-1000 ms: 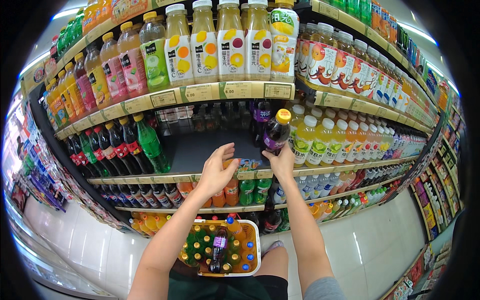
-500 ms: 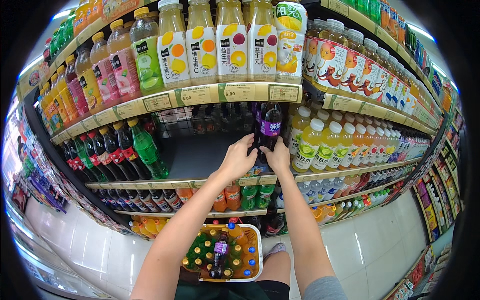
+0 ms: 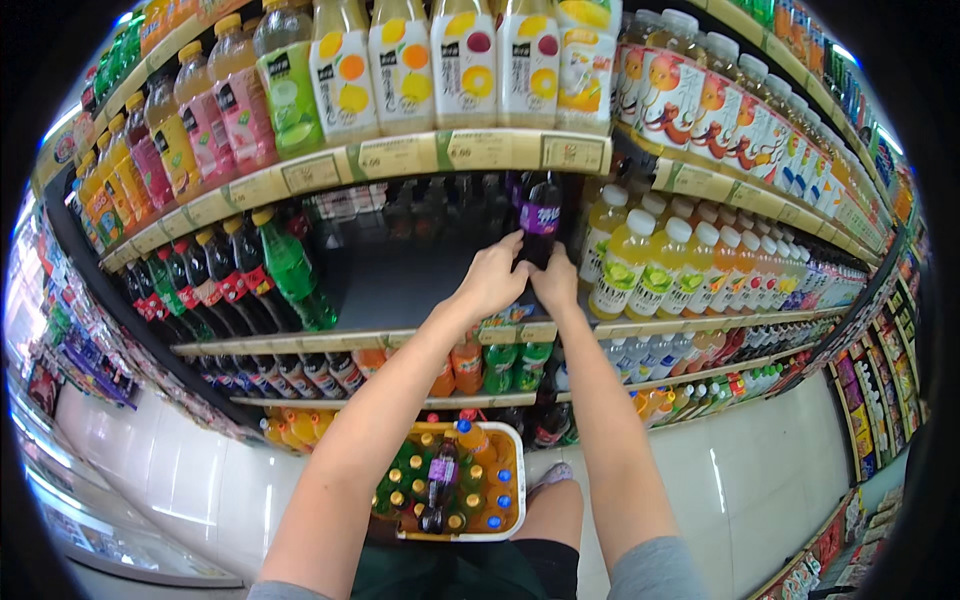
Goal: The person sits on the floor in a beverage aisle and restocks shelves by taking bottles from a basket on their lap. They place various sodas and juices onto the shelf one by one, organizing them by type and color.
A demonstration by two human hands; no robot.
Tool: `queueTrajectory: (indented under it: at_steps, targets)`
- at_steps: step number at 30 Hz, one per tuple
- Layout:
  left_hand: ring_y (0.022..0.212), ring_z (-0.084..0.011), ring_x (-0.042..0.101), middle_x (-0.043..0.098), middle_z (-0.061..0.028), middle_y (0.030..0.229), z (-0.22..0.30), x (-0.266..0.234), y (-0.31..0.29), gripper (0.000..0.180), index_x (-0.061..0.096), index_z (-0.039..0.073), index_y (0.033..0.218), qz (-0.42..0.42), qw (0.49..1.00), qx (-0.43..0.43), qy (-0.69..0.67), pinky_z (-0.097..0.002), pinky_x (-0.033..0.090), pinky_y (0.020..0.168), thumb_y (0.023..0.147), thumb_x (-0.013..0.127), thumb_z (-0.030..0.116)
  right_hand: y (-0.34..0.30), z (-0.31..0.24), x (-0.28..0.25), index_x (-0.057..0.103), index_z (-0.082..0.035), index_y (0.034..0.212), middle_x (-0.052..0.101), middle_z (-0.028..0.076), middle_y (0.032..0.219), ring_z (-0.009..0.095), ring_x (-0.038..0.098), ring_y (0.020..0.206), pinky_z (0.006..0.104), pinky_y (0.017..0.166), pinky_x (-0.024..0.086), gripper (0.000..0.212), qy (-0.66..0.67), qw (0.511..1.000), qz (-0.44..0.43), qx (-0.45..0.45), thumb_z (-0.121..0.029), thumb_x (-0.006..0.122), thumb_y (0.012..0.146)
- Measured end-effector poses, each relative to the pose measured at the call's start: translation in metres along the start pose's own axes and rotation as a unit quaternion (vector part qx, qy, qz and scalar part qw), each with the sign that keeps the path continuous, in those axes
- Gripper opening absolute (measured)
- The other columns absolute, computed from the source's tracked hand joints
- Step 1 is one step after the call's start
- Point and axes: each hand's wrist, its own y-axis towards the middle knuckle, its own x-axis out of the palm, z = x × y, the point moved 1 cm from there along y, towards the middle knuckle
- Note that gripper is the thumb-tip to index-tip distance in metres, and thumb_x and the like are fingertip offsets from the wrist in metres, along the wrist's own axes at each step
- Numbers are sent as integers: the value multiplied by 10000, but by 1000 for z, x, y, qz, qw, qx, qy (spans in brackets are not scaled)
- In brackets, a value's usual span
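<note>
A dark soda bottle with a purple label (image 3: 541, 220) stands upright on the middle shelf (image 3: 385, 285), beside bottles of yellow drink. My left hand (image 3: 495, 275) is at its lower left side, fingers against it. My right hand (image 3: 556, 282) closes on its lower right side, thumb toward the front. Another purple-labelled bottle is partly hidden behind it. Below my arms, a yellow and white basket (image 3: 519, 470) holds several green bottles with gold caps, orange bottles with blue caps, and a dark purple-labelled bottle (image 3: 440, 480) lying across the top.
Left on the same shelf are a green bottle (image 3: 296, 275) and several dark cola bottles (image 3: 228, 280). Yellow drink bottles (image 3: 628, 265) stand close on the right. Above, a shelf edge with price tags (image 3: 400, 158) overhangs my hands. Lower shelves carry more bottles above the tiled floor (image 3: 715, 470).
Both hands and the upright purple-labelled bottle have moved slightly deeper into the shelf. My left hand has shifted right, closer to my right hand. The whole view has tilted a little downward.
</note>
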Motion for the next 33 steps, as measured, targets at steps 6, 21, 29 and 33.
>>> queueTrajectory:
  at_steps: [6, 21, 29, 33]
  targets:
    - [1102, -234, 624, 640, -162, 1182, 25, -29, -93, 380, 516, -4, 1295, 73, 993, 39, -79, -331, 492, 927, 917, 521, 36, -70, -10, -15, 507, 39, 1234, 605, 244, 1126, 373, 595, 1024, 393, 890, 467, 502, 101, 980, 149, -85, -136, 721, 815]
    - [935, -429, 622, 628, -287, 965, -183, 121, -432, 329, 614, -11, 963, -89, 916, -392, -6, -495, 511, 815, 744, 613, 234, -433, 106, 146, 636, 14, 1043, 683, 134, 949, 250, 656, 878, 360, 791, 506, 425, 161, 924, -278, 207, -265, 769, 751]
    - [1105, -426, 543, 553, -290, 1148, -165, 139, -442, 596, 490, -88, 1151, -79, 905, -413, 68, -471, 468, 925, 720, 692, 271, -429, 63, 138, 586, 64, 999, 673, 203, 933, 317, 669, 830, 415, 737, 518, 520, 23, 889, -307, 338, -224, 840, 647]
    - [1098, -443, 558, 560, -307, 1141, -147, 110, -439, 618, 473, -102, 1163, 4, 872, -488, -25, -476, 484, 905, 719, 690, 269, -419, 28, 118, 608, 54, 994, 686, 180, 975, 315, 667, 890, 410, 785, 512, 501, 96, 864, -392, 301, -221, 836, 642]
